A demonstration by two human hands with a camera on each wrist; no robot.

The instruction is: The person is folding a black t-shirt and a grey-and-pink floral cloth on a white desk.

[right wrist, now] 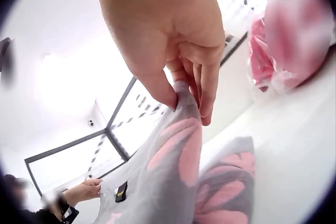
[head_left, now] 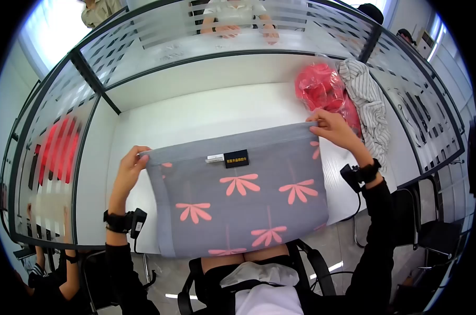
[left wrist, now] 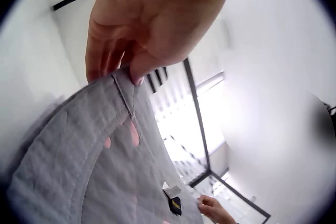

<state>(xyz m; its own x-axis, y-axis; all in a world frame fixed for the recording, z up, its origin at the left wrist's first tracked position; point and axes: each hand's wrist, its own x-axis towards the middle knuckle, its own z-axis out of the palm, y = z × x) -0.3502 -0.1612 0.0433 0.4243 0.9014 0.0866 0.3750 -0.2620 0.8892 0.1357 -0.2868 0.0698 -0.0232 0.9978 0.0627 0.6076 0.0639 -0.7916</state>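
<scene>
A grey cloth with pink petal prints hangs stretched between both hands, over the near edge of the white table. My left hand pinches its upper left corner between thumb and fingers, seen close in the left wrist view. With thumb and fingertips, my right hand pinches the upper right corner; in the right wrist view the cloth drops in a fold below it. A black label with yellow lettering and a small white tag sit near the upper hem.
At the table's back right lie a pink item in clear plastic and a striped grey-white cloth. Dark-framed partitions enclose the white table. Beyond the back partition sits another person. Below the cloth is a chair.
</scene>
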